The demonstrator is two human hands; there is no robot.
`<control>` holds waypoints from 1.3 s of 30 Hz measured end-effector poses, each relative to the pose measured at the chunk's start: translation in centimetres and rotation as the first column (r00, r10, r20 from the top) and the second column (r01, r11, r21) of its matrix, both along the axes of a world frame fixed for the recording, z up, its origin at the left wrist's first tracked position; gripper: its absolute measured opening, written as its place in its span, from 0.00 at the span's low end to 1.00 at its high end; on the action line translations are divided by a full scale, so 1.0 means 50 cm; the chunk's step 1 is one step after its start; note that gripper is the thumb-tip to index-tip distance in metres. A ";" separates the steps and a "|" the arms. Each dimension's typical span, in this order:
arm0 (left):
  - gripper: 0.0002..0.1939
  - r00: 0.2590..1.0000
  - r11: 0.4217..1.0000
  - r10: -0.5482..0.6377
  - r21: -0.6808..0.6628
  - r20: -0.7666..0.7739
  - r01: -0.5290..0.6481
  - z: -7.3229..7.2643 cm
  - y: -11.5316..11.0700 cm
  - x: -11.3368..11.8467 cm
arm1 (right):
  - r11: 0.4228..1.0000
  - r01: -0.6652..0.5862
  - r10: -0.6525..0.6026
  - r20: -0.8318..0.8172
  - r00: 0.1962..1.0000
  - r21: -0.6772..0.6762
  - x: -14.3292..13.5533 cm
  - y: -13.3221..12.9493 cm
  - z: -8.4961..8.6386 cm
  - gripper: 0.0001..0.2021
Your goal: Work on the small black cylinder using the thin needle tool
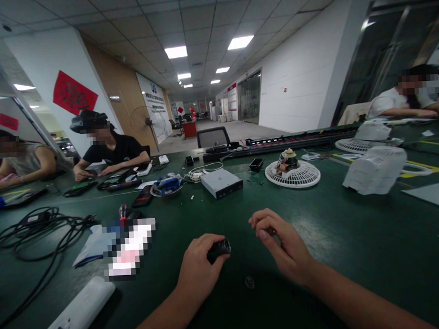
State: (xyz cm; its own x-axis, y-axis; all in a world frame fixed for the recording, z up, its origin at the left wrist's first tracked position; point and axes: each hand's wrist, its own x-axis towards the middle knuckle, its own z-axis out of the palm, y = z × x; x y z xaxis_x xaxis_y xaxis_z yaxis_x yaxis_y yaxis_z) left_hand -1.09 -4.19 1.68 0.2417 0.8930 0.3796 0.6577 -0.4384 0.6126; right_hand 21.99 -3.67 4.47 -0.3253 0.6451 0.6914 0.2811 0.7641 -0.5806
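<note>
My left hand [199, 266] is wrapped round a short black cylinder [218, 250], its round end pointing right. To the right of it, my right hand [278, 242] is raised over the green table [168, 314] with its fingers curled. A small dark spot shows between the right thumb and fingers, too small to name. On the table below and between the hands lies a small round object [249, 282], dark and partly see-through.
A grey metal drive box [222, 183], a white fan grille with a motor [292, 174] and a white housing [375, 170] stand farther back. Black cables [57, 232], a screwdriver [123, 214] and a white bar [78, 314] lie left. Other people sit around the table.
</note>
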 end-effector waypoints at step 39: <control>0.19 0.953 0.919 -0.300 0.255 -0.040 0.300 0.003 -0.014 0.002 | 1.000 -0.007 0.016 0.315 0.949 -0.030 -0.025 0.007 -0.017 0.05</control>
State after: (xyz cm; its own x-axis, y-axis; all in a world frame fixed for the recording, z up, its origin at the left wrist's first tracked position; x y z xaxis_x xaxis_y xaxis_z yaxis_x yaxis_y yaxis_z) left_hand -0.97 -4.91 1.85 0.4837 0.6515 0.5844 0.4709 -0.7566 0.4537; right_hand 20.76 -3.31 3.61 -0.5315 0.6578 0.5336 0.4447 0.7529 -0.4852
